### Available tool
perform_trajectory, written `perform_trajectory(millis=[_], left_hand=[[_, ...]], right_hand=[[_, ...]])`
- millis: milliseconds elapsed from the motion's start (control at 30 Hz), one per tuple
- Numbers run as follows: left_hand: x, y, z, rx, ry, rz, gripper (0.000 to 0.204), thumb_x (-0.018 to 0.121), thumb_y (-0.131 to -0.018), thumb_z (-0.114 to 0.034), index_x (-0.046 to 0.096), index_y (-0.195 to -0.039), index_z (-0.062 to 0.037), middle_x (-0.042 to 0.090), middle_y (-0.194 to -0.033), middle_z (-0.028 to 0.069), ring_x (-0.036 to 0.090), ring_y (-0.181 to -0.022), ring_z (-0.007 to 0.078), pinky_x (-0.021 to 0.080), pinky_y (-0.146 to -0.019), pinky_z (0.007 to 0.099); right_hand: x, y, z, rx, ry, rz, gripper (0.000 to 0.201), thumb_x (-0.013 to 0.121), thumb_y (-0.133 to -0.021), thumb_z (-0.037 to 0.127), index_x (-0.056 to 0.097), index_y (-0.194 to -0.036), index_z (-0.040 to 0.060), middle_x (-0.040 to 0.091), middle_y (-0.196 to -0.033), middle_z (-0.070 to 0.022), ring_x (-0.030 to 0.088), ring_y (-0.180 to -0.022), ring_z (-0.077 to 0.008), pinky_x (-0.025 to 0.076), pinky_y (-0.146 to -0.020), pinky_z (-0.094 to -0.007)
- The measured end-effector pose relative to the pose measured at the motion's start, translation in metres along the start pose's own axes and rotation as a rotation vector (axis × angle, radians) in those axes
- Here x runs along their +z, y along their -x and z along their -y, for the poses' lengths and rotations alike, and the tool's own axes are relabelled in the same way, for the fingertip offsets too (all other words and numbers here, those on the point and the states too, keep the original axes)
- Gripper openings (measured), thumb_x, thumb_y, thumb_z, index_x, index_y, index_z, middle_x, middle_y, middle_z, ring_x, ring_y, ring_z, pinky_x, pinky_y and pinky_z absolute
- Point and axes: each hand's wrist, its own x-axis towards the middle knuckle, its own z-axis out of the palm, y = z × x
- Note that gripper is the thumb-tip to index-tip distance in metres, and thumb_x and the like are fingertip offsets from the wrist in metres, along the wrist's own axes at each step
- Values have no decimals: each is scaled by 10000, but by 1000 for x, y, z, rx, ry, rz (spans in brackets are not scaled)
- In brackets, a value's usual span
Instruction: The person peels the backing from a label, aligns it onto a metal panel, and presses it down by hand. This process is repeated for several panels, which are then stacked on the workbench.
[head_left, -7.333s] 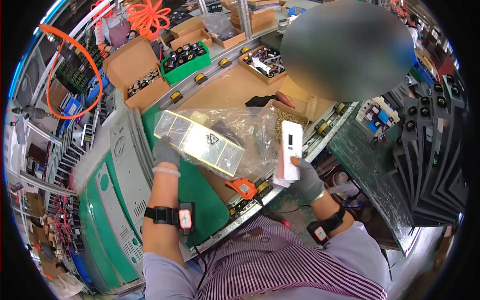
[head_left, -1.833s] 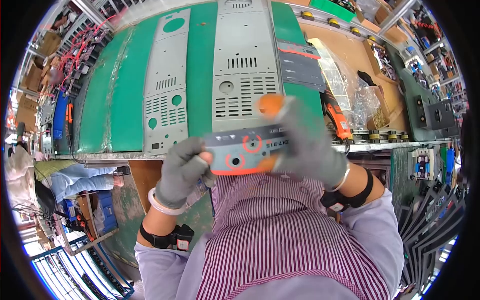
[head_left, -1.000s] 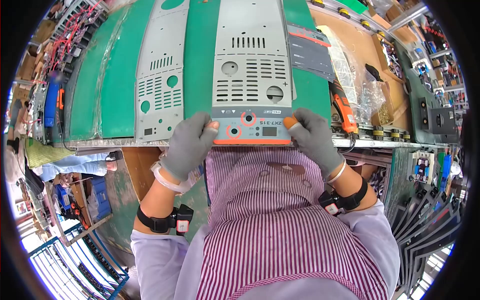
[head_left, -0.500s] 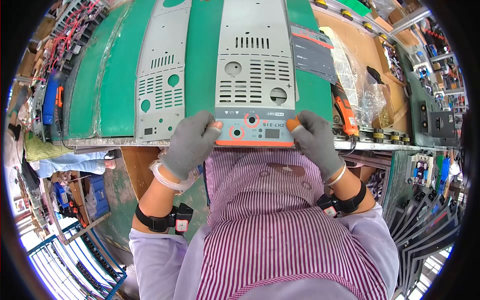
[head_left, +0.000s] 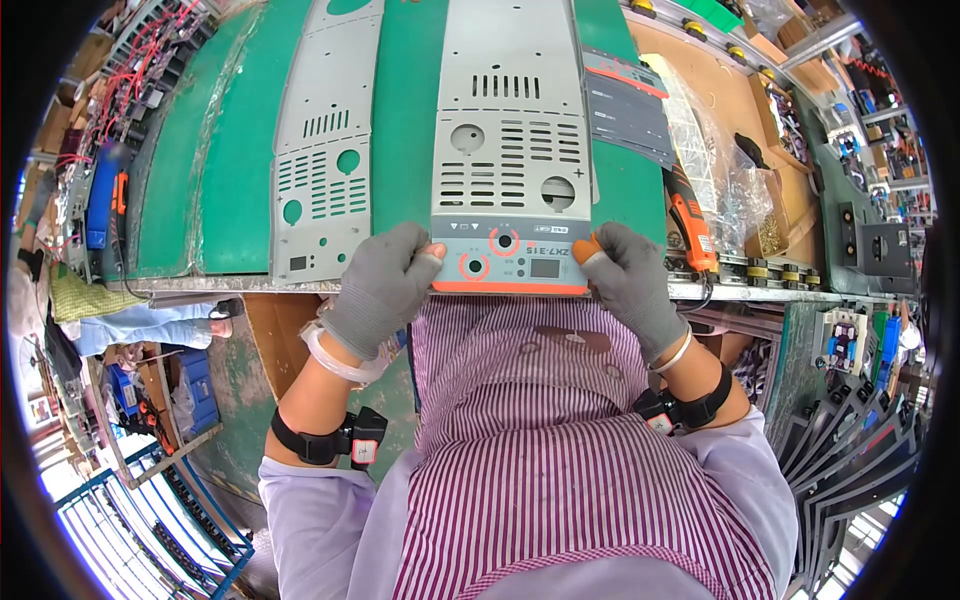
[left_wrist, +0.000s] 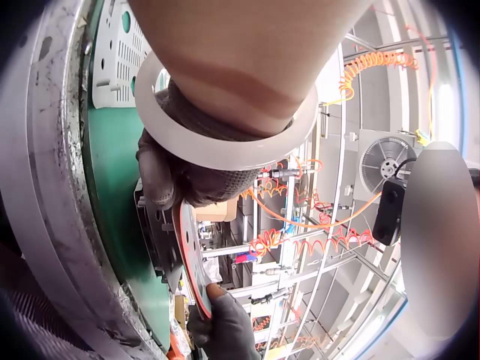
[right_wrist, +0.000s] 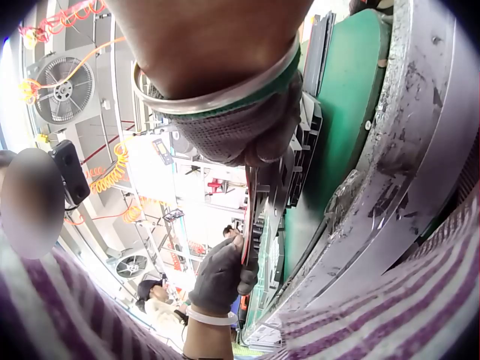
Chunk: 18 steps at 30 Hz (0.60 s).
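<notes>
A grey control-panel label [head_left: 548, 247] with an orange edge and red rings carries the marking ZK7-315. In the head view it lies over the near end of a slotted grey metal panel [head_left: 505, 90], at the bench edge. My gloved left hand [head_left: 380, 285] pinches its left end, thumb on top; my gloved right hand [head_left: 638, 285] pinches the right end, orange thumb tip inward. From the left wrist, the label [left_wrist: 193, 255] shows nearly edge-on between both hands. The right wrist view has the left hand [right_wrist: 216, 277] beyond the right hand [right_wrist: 236, 135].
Another slotted metal panel [head_left: 325, 190] lies to the left on the green mat [head_left: 405, 120]. More dark labels [head_left: 628, 120] lie on the right, near an orange-and-black power tool [head_left: 688, 220] and clear plastic wrapping [head_left: 735, 195]. The metal bench edge [head_left: 740, 292] runs along the front.
Earlier my hands were at the plastic wrapping with a white stack; then they held the label up, blurred. It came down to the metal panel's near end; over the last half second almost nothing moves.
</notes>
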Motion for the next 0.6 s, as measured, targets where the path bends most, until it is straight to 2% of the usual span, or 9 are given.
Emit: perform_trajectory(millis=[67,233,433,600], left_hand=[[1,-1,7,68,-30,-20,231,544,-874,-190,517,-777,18,501,-521,49,500,-430,93,397,-412,256],[2,0,3,9,-45,-26,226,544,-872,-187,519,-781,19,502,-522,51,500,-434,91,400,-419,256],[4,0,4,18,-68,-34,222,547,-871,-182,517,-776,16,498,-525,47,497,-438,90,398,-422,255],[5,0,6,69,-55,-49,222,545,-873,-182,511,-771,12,491,-528,43,494,-439,89,389,-413,254]], right_hand=[[0,0,0,-9,4,-5,272,540,-765,242,571,-825,-22,556,-585,-128,577,-532,-221,460,-554,-339],[-1,0,2,18,-3,9,286,535,-759,232,575,-854,-35,560,-584,-127,578,-531,-210,459,-548,-332],[-3,1,5,12,-20,11,256,537,-760,218,566,-807,-32,539,-571,-122,552,-508,-192,447,-527,-330],[1,1,-1,-29,-51,-55,240,538,-760,216,564,-780,-22,531,-576,-120,546,-507,-194,437,-520,-333]])
